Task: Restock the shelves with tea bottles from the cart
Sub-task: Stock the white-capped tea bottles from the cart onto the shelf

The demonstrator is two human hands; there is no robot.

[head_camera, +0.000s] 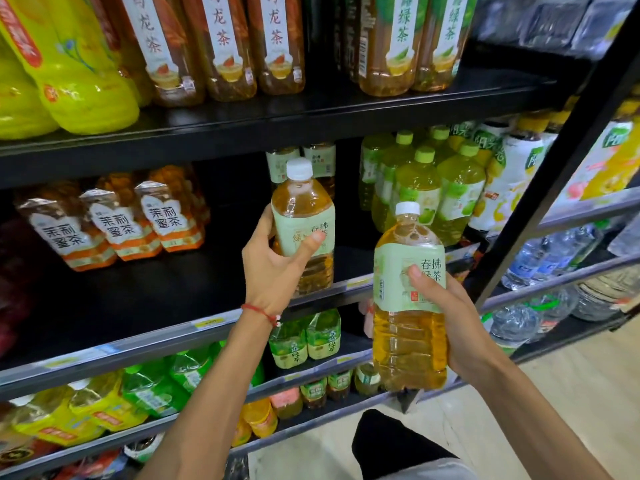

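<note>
Both tea bottles say 春拂绿茶 on pale green labels, with white caps and amber tea inside. The left hand [273,271] is wrapped round one tea bottle [303,209], upright just over the middle shelf [156,299] front edge. The right hand [460,327] grips the other tea bottle [408,341], out in front of that shelf and lower. Further left on it are the 茉莉蜜茶 bottles [114,223], with the 乌龙茶 bottles [221,46] above.

Single wide-angle head-worn view, forward and slightly downward, close up against the black drink shelves [242,133].
</note>
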